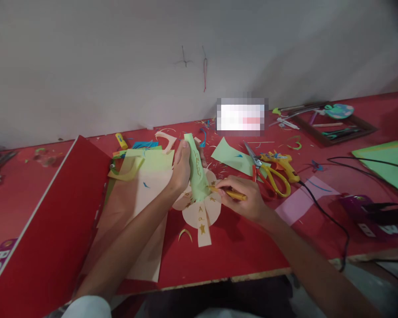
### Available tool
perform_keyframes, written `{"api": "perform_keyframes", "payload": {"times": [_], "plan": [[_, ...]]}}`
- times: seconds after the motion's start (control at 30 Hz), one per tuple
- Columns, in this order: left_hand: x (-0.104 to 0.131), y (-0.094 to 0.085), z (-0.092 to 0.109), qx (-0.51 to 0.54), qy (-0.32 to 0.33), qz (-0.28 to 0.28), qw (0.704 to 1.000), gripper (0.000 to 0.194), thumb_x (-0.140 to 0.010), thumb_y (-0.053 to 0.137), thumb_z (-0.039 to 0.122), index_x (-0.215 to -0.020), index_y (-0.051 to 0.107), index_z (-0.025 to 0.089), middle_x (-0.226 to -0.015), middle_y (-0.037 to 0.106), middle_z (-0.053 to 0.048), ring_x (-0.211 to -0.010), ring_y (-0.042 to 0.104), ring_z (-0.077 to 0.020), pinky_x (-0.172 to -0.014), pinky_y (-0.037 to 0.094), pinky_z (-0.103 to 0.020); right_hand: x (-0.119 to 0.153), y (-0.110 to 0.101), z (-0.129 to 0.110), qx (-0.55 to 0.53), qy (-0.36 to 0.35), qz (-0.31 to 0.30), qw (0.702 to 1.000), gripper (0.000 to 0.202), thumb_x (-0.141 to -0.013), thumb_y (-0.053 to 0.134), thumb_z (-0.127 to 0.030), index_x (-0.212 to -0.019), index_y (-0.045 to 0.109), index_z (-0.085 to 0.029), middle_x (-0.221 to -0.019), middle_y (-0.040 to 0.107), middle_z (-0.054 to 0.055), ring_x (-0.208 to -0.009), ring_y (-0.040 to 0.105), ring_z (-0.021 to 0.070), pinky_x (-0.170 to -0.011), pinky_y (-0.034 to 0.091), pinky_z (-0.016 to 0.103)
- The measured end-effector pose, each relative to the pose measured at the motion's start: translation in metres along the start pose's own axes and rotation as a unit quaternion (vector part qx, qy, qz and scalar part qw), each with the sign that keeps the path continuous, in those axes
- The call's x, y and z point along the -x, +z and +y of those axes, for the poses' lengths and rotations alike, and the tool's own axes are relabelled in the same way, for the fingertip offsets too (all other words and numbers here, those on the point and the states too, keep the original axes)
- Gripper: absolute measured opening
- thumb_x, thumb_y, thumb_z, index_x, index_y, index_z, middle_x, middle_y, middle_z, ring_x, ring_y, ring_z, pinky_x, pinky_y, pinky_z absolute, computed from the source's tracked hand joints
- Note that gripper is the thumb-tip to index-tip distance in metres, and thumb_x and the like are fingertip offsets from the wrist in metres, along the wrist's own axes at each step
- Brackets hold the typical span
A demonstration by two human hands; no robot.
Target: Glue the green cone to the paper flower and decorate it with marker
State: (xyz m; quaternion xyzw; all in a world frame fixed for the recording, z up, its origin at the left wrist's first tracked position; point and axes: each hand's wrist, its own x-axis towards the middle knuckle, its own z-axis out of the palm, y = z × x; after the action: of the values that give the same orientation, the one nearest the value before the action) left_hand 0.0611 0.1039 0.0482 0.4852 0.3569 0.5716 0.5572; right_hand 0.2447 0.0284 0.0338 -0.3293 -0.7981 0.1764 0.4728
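Observation:
My left hand (183, 164) is closed round a light green paper strip (196, 170) with handwriting along it, held up at a slant. My right hand (243, 196) grips a yellow-gold pen (232, 193), its tip at the lower right part of the green strip. Beneath them lies a cream paper flower shape (189, 215) with rounded petals and small gold star marks. A cream tab (204, 238) with letters and a gold star hangs from its centre toward the table's front. A small curved paper scrap (185, 235) is just left of the tab.
Scissors (268, 170) and a yellow glue gun (281, 164) with a black cord lie to the right. Cream paper sheets (146, 247) and a propped red board (53, 221) are on the left. A dark frame (331, 142) sits at the back right; paper scraps are scattered behind my hands.

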Motion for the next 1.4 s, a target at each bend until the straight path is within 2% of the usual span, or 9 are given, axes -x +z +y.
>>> {"api": "perform_keyframes", "payload": {"times": [0.17, 0.33, 0.67, 0.9, 1.2, 1.4], "plan": [[-0.0003, -0.0009, -0.0017, -0.009, -0.001, 0.003, 1.000, 0.053, -0.099, 0.041, 0.073, -0.103, 0.062, 0.025, -0.070, 0.059, 0.000, -0.064, 0.067, -0.0169, -0.057, 0.056, -0.029, 0.0001, 0.0014, -0.0008, 0.004, -0.006, -0.035, 0.999, 0.007, -0.098, 0.060, -0.021, -0.095, 0.066, -0.024, -0.080, 0.073, 0.001, -0.070, 0.068, 0.0141, -0.069, 0.054, 0.027], [-0.0007, -0.0005, -0.0023, 0.008, -0.004, 0.002, 1.000, 0.051, -0.099, 0.043, 0.072, -0.103, 0.062, 0.025, -0.069, 0.059, 0.000, -0.065, 0.068, -0.0174, -0.059, 0.057, -0.030, 0.0014, 0.0015, 0.0009, 0.008, 0.007, -0.014, 1.000, 0.006, -0.097, 0.061, -0.021, -0.097, 0.066, -0.024, -0.084, 0.074, 0.002, -0.073, 0.070, 0.0152, -0.071, 0.054, 0.027], [-0.0006, -0.0011, -0.0036, 0.001, -0.007, 0.007, 1.000, 0.053, -0.099, 0.042, 0.073, -0.106, 0.062, 0.025, -0.072, 0.063, -0.001, -0.068, 0.070, -0.0180, -0.057, 0.058, -0.030, 0.0004, -0.0005, 0.0003, -0.002, 0.007, -0.038, 0.999, 0.007, -0.097, 0.060, -0.021, -0.095, 0.066, -0.024, -0.081, 0.073, 0.002, -0.072, 0.069, 0.0151, -0.070, 0.053, 0.027], [-0.0001, -0.0002, -0.0025, -0.003, -0.004, 0.012, 1.000, 0.051, -0.100, 0.042, 0.071, -0.101, 0.062, 0.025, -0.069, 0.060, 0.000, -0.058, 0.063, -0.0149, -0.053, 0.054, -0.028, -0.0007, -0.0007, -0.0012, -0.013, -0.002, -0.032, 0.999, 0.009, -0.095, 0.060, -0.016, -0.092, 0.063, -0.024, -0.079, 0.071, 0.001, -0.068, 0.066, 0.0140, -0.067, 0.051, 0.026], [0.0002, 0.0008, -0.0005, -0.004, -0.006, 0.011, 1.000, 0.052, -0.100, 0.041, 0.072, -0.106, 0.063, 0.026, -0.069, 0.059, 0.001, -0.054, 0.058, -0.0138, -0.053, 0.053, -0.028, 0.0005, 0.0020, 0.0007, -0.023, -0.009, -0.067, 0.997, 0.007, -0.094, 0.060, -0.018, -0.093, 0.063, -0.024, -0.080, 0.070, 0.002, -0.070, 0.065, 0.0140, -0.066, 0.051, 0.025], [-0.0003, -0.0004, -0.0019, 0.005, 0.000, 0.005, 1.000, 0.050, -0.100, 0.043, 0.071, -0.104, 0.064, 0.025, -0.071, 0.060, 0.000, -0.055, 0.060, -0.0136, -0.053, 0.054, -0.028, -0.0007, -0.0009, -0.0013, -0.018, -0.007, -0.045, 0.999, 0.010, -0.095, 0.059, -0.015, -0.090, 0.061, -0.023, -0.075, 0.068, 0.000, -0.066, 0.063, 0.0127, -0.065, 0.049, 0.025]]}}
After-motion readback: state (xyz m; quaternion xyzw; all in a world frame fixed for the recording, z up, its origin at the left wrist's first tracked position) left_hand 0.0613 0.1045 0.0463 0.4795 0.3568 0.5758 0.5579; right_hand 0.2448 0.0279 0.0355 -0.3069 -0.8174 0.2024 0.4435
